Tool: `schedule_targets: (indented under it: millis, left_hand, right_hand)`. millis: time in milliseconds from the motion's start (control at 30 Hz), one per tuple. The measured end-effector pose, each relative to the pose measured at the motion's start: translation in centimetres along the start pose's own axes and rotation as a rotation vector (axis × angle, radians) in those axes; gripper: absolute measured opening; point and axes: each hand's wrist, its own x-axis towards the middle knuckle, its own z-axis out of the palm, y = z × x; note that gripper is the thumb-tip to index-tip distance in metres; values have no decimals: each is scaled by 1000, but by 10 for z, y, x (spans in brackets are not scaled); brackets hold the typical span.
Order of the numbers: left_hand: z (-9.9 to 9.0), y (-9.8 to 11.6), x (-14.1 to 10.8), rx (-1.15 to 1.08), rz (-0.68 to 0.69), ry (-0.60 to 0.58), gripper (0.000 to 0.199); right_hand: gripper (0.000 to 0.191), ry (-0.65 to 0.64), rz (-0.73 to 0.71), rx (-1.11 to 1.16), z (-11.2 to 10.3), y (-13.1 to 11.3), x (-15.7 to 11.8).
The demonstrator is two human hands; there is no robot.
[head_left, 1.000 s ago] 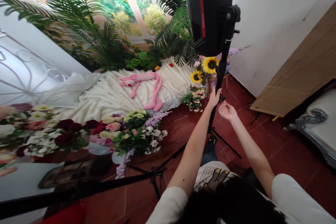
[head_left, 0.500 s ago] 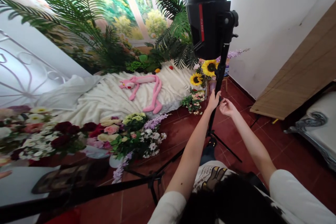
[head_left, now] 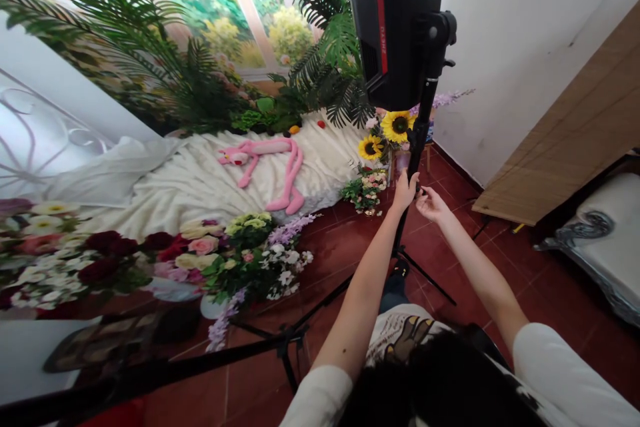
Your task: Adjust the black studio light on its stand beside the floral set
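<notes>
Upright on the red-tiled floor (head_left: 530, 280), near the cream pleated cloth's (head_left: 325, 163) right edge: black tubular light stand (head_left: 425, 103). Left hand (head_left: 403, 195) encircles it, presumably steadying the black cylindrical lamp (head_left: 397, 47) above; right hand (head_left: 430, 205) apparently pinches a small, partly hidden black knob (head_left: 421, 192).

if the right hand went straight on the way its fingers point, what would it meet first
The right hand would probably meet the black, upright metal-looking light-stand pole first; whether they already touch is too small to tell.
</notes>
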Motion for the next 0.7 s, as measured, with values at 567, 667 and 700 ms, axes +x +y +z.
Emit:
schedule_targets:
  millis: [567,667,700]
  left_hand:
    - [1,-21,-2,15,86,-14,33]
    - [1,-21,-1,-4,68,-5,31]
    - [1,-21,-1,-12,61,0,31]
  right_hand:
    - [15,133,-1099,-969,-25,20,-14]
    - [9,34,-1124,-1049,-18,21,-21]
    - [8,26,-1140,-1049,-13,20,-22]
